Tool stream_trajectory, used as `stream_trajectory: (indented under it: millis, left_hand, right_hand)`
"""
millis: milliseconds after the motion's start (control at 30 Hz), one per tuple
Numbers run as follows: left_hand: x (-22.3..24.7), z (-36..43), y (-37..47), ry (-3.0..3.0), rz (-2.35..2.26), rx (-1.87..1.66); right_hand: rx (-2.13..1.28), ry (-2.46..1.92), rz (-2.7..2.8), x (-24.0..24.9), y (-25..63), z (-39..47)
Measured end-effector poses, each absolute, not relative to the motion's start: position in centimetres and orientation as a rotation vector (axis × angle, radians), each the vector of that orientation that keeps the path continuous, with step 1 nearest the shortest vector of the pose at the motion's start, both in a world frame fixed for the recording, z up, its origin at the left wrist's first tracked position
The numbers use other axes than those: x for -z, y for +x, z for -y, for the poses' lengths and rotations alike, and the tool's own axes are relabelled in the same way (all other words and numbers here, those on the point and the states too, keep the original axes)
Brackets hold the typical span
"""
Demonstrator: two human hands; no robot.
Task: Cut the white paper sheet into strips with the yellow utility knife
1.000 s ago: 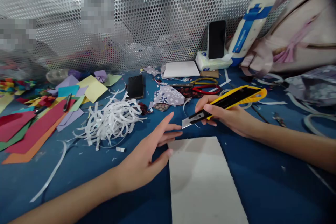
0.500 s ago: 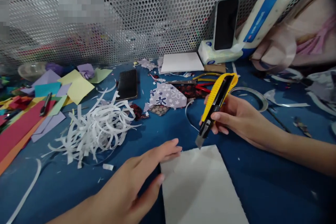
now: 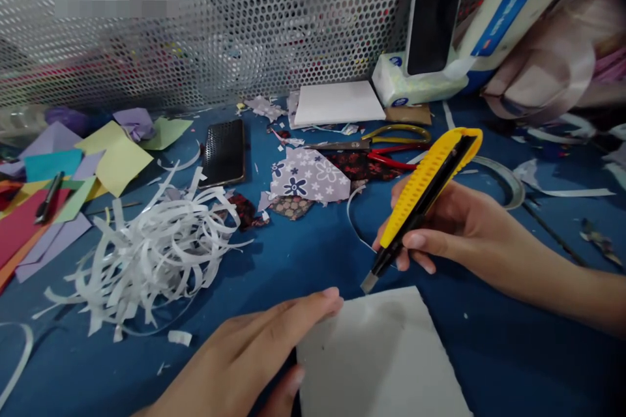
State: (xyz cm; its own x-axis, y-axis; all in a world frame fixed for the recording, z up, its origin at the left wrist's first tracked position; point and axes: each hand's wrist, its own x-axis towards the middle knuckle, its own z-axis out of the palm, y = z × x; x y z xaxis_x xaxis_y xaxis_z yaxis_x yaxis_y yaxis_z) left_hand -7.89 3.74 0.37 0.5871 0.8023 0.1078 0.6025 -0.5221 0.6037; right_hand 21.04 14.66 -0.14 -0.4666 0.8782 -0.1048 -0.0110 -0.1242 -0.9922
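Observation:
My right hand [image 3: 454, 228] grips a yellow and black utility knife [image 3: 428, 189], its handle slanting up to the right. The short blade points down at the top edge of a white board [image 3: 372, 352]; whether it touches the board I cannot tell. My left hand [image 3: 259, 352] holds nothing. Its fingers are stretched out, with the fingertips at the board's upper left corner and the thumb by the left edge. The board lies flat on the blue table [image 3: 293, 254], its lower part cut off by the frame.
A heap of white paper strips [image 3: 161, 254] lies left, coloured paper [image 3: 117, 163] farther left. Behind are a black phone [image 3: 223, 151], flowered paper scraps [image 3: 310, 172], scissors [image 3: 386, 140] and a white block [image 3: 340, 103]. A second phone [image 3: 437, 13] leans on a tissue pack [image 3: 411, 81].
The utility knife has tipped lower, its blade now just beyond the board's top edge. The view has shifted, so the board and my left hand sit lower in the picture.

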Motion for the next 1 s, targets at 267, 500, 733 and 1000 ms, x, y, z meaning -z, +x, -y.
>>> stream_trajectory:
  millis: [267, 500, 733, 1000]
  left_hand:
    - [-0.42, -3.69, -7.72, 2.182, -1.121, -0.571]
    - [-0.45, -3.78, -7.64, 2.175, -1.078, -0.579]
    - [-1.00, -3.91, -7.23, 2.197, -1.015, -0.597]
    - [-0.52, -4.25, -7.40, 2.186, -0.988, -0.618]
  right_hand:
    - [-1.644, -0.973, 1.446, -0.01, 20.87, -14.82]
    - [-1.638, -0.965, 1.418, 0.50, 21.34, -14.63]
    - [-1.600, -0.992, 1.416, 0.46, 21.25, -14.57]
    - [-1.541, -1.030, 1.451, 0.66, 21.41, -14.52]
